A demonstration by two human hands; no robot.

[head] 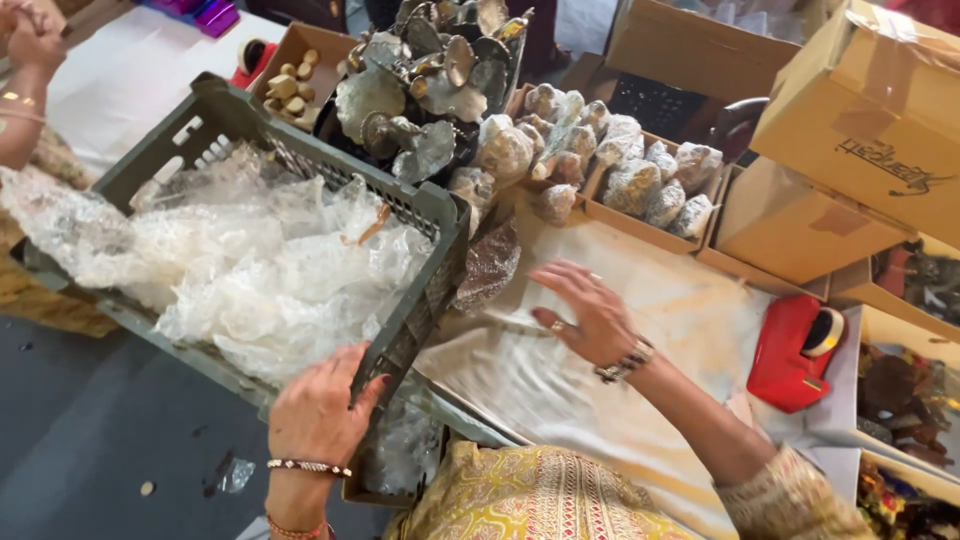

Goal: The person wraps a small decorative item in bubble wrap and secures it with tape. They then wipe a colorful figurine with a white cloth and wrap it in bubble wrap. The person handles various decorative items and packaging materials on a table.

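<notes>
The grey-green slatted plastic crate [215, 115] sits tilted at the left end of the worktop [690, 310], heaped with crumpled clear plastic wrap [250, 265], and the left hand [318, 405] has it by the near corner: fingers [365, 388] curled over the rim, gripping the wall. Over on the other side, the right hand [590, 315] hovers flat just above the pale cloth-covered worktop, fingers spread and holding nothing; whether they brush the cloth I cannot tell.

One plastic-wrapped piece [488, 265] leans against the crate's far corner, close to that open hand. Behind it, shallow brown cardboard trays [640, 222] are packed with more wrapped, lumpy bundles [635, 180], and farther back stands a pile of dull metal leaf-shaped pieces [425, 70], bare and unwrapped. A red tape dispenser [795, 350] waits near the right forearm, with closed brown cardboard boxes [860, 110] stacked beyond it.

Judging from how things lie, wrapping looks well under way: a good many bundles are already bagged and trayed, yet the bare metal heap is large, the crate is brimming with wrap, and nothing lies in hand on the cloth just now.

At top left, another person's hand [30, 40] rests apart from all this.
</notes>
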